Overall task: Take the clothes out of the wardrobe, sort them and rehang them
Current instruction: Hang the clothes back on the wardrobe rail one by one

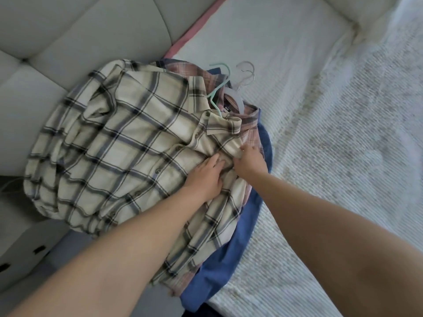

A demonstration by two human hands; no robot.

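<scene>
A cream checked shirt (128,143) is shown lying on a pile of shirts at the bed's (320,110) edge. Its front is pressed by the flat left hand (207,177) and pinched by the right hand (249,160). Being soft and light, it is probably best lifted by the collar, beside the green hanger (217,88).

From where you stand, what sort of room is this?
Probably a bedroom: a bed with a white textured cover, a padded headboard, and shirts on hangers, the cream plaid shirt uppermost.

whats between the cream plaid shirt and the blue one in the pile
A pink plaid shirt lies between the cream plaid shirt on top and the blue shirt at the bottom; the head view shows its edges.
</scene>
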